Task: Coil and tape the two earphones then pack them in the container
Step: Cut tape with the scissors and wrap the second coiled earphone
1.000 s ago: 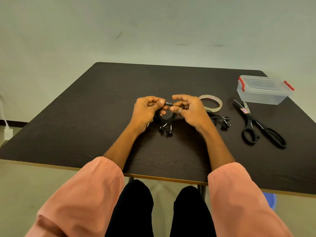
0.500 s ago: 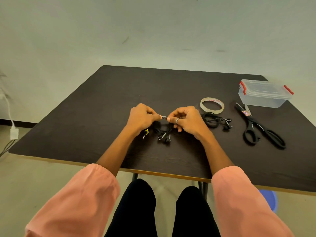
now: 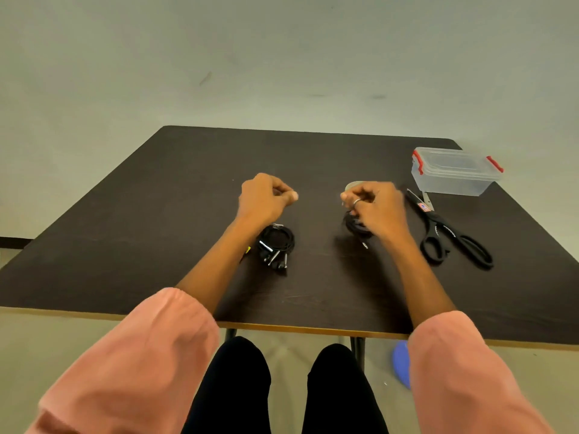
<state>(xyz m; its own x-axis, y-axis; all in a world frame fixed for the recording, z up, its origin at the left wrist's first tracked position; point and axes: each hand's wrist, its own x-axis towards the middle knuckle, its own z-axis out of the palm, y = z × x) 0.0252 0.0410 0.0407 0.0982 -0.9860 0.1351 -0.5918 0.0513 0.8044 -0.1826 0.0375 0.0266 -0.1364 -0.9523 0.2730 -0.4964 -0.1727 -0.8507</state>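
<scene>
A coiled black earphone [image 3: 277, 244] lies on the dark table [image 3: 156, 233], its buds pointing toward me. My left hand [image 3: 264, 198] hovers just behind it with its fingers curled and nothing visible in them. To the right, my right hand [image 3: 374, 206] is blurred; its curled fingers grip the cable of the second earphone [image 3: 355, 228], a loose black bundle under the hand with its jack sticking out below. The tape roll [image 3: 352, 184] peeks out behind the right fingers. The clear container [image 3: 454, 172], lid on with red clips, stands at the far right.
Black scissors [image 3: 451, 236] lie between my right hand and the container, with their handles toward me. A blue object [image 3: 401, 364] sits on the floor under the table's near edge. Beyond the table is a bare wall.
Both hands have let go of the coiled earphone, which now lies on the table. My left hand lifted away from it, and my right hand moved right onto the second earphone.
</scene>
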